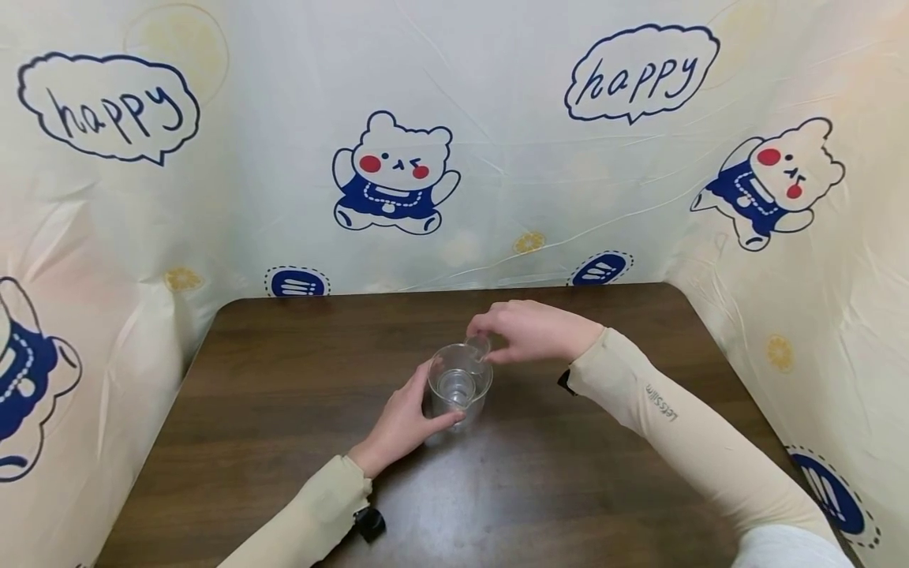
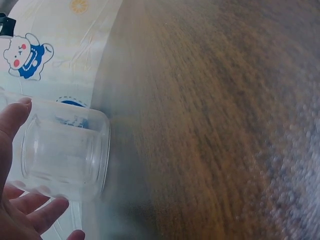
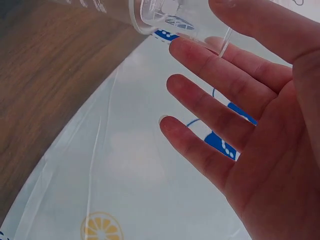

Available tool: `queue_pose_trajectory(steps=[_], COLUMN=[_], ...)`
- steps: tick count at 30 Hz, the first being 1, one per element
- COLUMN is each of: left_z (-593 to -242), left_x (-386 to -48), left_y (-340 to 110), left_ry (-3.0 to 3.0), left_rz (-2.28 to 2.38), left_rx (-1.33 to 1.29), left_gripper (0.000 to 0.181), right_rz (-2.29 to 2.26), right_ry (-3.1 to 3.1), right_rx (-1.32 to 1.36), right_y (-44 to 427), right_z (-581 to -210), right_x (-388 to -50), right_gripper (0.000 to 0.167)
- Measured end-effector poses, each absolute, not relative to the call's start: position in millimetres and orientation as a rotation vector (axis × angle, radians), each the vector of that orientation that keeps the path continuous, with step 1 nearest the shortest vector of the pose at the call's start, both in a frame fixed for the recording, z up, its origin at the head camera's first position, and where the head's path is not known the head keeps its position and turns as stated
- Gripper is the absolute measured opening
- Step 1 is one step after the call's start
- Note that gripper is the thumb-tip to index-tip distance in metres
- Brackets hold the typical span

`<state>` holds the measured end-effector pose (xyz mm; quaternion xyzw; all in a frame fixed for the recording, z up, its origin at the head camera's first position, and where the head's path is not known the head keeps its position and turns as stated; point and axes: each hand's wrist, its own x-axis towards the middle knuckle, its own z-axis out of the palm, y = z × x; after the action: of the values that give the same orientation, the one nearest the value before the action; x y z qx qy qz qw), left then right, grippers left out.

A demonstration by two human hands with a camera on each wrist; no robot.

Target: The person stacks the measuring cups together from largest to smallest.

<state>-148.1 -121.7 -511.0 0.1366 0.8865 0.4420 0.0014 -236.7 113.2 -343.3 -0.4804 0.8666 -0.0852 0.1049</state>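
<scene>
A clear cup [image 1: 443,359] stands upright on the brown table, with a smaller clear vessel [image 1: 455,386] showing inside it. My left hand [image 1: 406,422] holds this cup from the left, thumb on the near side and fingers around the far side. In the left wrist view the cup [image 2: 102,150] appears sideways, the vessel [image 2: 60,152] nested within. My right hand [image 1: 534,331] pinches a small clear cup [image 1: 478,345] at the large cup's far right rim. The right wrist view shows the small cup [image 3: 200,30] between thumb and fingers, tilted, overlapping the large cup's rim [image 3: 136,17].
The dark brown wooden table [image 1: 604,473] extends around both hands. Behind it and at both sides hangs a pale printed cloth [image 1: 497,118] with bears and lettering. A black strap piece [image 1: 369,523] hangs at the left sleeve's cuff.
</scene>
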Motion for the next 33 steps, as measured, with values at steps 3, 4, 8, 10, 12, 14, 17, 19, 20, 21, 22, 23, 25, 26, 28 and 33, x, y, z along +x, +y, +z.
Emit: queue_pose_trajectory(steps=[3,4,8,10,12,14,17,19,20,21,22,23,25,26,28,33], left_z=[-511.2,-511.2,-510.5,-509.9,-509.3,-508.8,-508.1,-507.9,-508.0,-508.2,-508.4,-508.6,-509.0,-509.1,-509.5,-511.1], left_x=[-148.3,-148.3,-148.3,-148.3,-148.2,-148.1,-147.9,-147.7,-147.7,-147.8,-147.9,-147.9,-148.1,-148.2,-148.3,-148.0], left_y=[-121.6,-121.6,-121.0,-120.8,-120.5,-120.4,-120.1,-120.2,-120.3,-120.4,-120.5,-120.6,-120.7,-120.8,-121.0,-121.6], left_ry=[2.780,2.781,2.792,2.796,2.798,2.798,2.798,2.794,2.793,2.791,2.788,2.787,2.787,2.789,2.792,2.795], left_rz=[1.380,1.376,1.359,1.351,1.347,1.344,1.351,1.356,1.359,1.361,1.363,1.364,1.364,1.363,1.360,1.359], left_rx=[0.426,0.425,0.432,0.432,0.430,0.430,0.434,0.434,0.434,0.434,0.434,0.435,0.436,0.438,0.439,0.442], left_gripper=[0.096,0.096,0.096,0.095,0.095,0.095,0.095,0.096,0.096,0.097,0.097,0.097,0.097,0.096,0.096,0.097], right_rz=[-0.236,-0.229,-0.207,-0.191,-0.180,-0.173,-0.179,-0.183,-0.184,-0.183,-0.183,-0.177,-0.162,-0.155,-0.142,-0.115], right_ry=[2.539,2.534,2.522,2.520,2.520,2.521,2.522,2.521,2.521,2.522,2.523,2.528,2.539,2.543,2.546,2.539], right_rx=[-1.425,-1.426,-1.413,-1.417,-1.437,-1.456,-1.481,-1.485,-1.488,-1.490,-1.494,-1.502,-1.513,-1.520,-1.534,-1.545], right_y=[109.1,107.7,102.7,100.8,99.1,97.9,96.2,95.3,94.8,94.4,93.9,93.6,93.0,92.5,91.4,88.6], right_z=[-347.6,-348.8,-352.6,-355.2,-357.8,-360.8,-365.4,-368.6,-370.0,-371.5,-372.8,-374.2,-376.8,-377.7,-379.3,-381.1], right_x=[-236.3,-235.9,-233.9,-233.5,-233.3,-233.1,-232.7,-232.2,-231.9,-231.7,-231.4,-231.1,-231.0,-230.9,-230.6,-229.8], right_gripper=[0.031,0.032,0.034,0.035,0.035,0.035,0.033,0.032,0.031,0.030,0.030,0.030,0.030,0.031,0.033,0.034])
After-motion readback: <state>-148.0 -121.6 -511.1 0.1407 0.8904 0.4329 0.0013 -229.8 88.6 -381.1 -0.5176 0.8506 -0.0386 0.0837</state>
